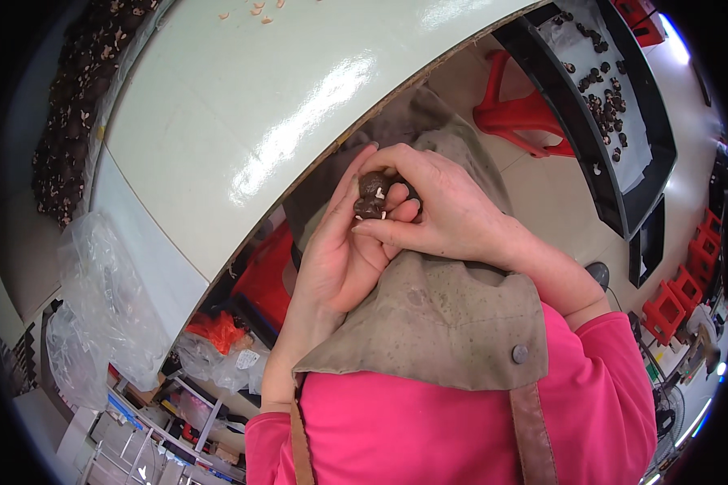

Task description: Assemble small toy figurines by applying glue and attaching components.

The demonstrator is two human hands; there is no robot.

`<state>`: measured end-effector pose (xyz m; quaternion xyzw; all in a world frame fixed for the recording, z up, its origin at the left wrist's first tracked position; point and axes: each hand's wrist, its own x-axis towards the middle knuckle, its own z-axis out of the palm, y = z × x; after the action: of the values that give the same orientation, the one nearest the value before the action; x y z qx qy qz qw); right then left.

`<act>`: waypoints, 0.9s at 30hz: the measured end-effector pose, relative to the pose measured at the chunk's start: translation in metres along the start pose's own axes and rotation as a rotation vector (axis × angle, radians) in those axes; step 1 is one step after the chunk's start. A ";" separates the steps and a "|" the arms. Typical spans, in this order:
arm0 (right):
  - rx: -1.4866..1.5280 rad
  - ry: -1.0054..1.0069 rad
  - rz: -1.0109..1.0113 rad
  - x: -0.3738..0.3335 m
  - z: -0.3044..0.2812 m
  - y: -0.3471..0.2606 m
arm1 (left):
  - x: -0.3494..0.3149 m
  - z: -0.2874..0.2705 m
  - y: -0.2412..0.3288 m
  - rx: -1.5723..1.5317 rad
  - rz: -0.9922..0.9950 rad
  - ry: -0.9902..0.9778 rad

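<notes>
A small dark brown moulded figure (372, 194) with white flecks, rounded and glossy, is held between my two hands over my lap, just off the table edge. My right hand (445, 198) pinches it from the right, index finger curved over its top and thumb along its lower side. Cupped against its left side is my left hand (340, 250), palm turned inward and fingers stretched up. Part of the figure is hidden by the fingers.
A pale glossy table (210, 121) spans the front, with small light scraps (257, 10) on it. Many similar dark pieces fill a heap (77, 105) at far left and lie in a black tray (623, 121) at right. Clear plastic bags (109, 299) hang at left; a red stool (526, 113) stands beyond.
</notes>
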<state>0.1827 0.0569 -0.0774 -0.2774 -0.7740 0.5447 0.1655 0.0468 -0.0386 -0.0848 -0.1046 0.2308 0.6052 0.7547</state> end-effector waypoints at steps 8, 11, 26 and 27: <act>-0.088 0.076 -0.109 0.000 0.006 0.003 | -0.002 -0.003 0.000 -0.032 0.003 -0.037; -0.066 0.073 -0.133 0.002 0.006 0.005 | -0.003 -0.006 -0.002 -0.029 0.007 -0.025; -0.062 -0.018 -0.069 0.004 -0.028 -0.021 | -0.009 0.040 0.002 0.190 0.103 -0.025; -0.112 -0.019 -0.086 0.004 -0.045 -0.025 | -0.010 0.046 0.001 0.299 0.084 0.005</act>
<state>0.1992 0.0870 -0.0385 -0.2475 -0.8159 0.4956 0.1656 0.0541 -0.0266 -0.0402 0.0174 0.3245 0.5949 0.7352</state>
